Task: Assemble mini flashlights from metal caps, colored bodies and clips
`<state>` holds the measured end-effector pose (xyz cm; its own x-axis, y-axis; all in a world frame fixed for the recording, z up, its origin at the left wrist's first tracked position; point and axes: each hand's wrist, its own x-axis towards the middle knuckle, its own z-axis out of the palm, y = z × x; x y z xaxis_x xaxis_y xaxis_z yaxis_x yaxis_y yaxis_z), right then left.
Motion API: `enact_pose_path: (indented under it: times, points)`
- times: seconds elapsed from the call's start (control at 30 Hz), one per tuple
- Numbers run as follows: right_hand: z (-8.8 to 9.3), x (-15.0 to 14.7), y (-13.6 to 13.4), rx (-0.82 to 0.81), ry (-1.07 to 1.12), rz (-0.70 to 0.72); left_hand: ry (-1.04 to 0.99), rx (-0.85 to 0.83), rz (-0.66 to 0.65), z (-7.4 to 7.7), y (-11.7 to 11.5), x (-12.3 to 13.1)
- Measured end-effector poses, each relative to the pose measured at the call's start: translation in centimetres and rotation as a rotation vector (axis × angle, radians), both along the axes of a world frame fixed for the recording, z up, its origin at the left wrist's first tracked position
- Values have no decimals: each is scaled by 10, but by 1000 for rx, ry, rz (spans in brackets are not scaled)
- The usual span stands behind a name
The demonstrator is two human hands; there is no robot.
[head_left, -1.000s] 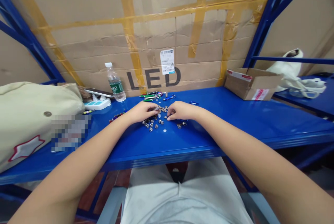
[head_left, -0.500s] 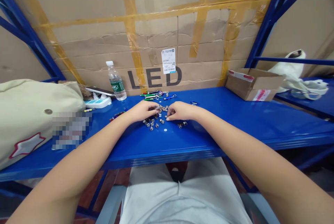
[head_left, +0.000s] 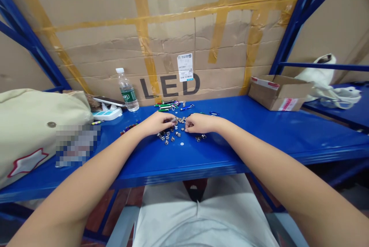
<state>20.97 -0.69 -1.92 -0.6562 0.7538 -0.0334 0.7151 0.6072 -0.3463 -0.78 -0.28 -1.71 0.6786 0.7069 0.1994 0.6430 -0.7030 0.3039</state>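
Observation:
My left hand [head_left: 160, 122] is closed in a pinch at the left edge of a pile of small round silver discs [head_left: 181, 120]. Something small and greyish shows at its fingertips, too small to name. Just right of the pile, my right hand [head_left: 200, 123] has its fingertips together, low over the blue table; what they hold, if anything, is hidden. Small shiny metal caps [head_left: 166, 138] lie scattered below my left hand, and a few more metal pieces [head_left: 201, 137] sit under my right hand. One loose pale disc [head_left: 182, 144] lies nearer the front edge.
Green tubes with clips [head_left: 165, 106] and a blue tube with a clip [head_left: 187, 107] lie behind the hands. A water bottle [head_left: 128, 92], a white power strip [head_left: 107, 114] and a cream bag [head_left: 43, 124] stand left. An open cardboard box [head_left: 278, 92] is at right.
My right hand has shifted very slightly, its fingertips still together by the discs. My left hand keeps its pinch in nearly the same place. The view has moved a little.

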Motion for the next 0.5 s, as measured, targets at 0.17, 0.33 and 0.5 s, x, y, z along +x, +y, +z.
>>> enact_pose_path:
  times: [0.17,0.33,0.5]
  points:
    - [4,5,1,73,299,11,-7,4,-45,-1,-1,1]
    - [3,-3,0,92,515,15,-72,-61,-37,-2,-4,4]
    - [0,-8,0,105,550,0,-107,-77,-24,-1,-8,7]
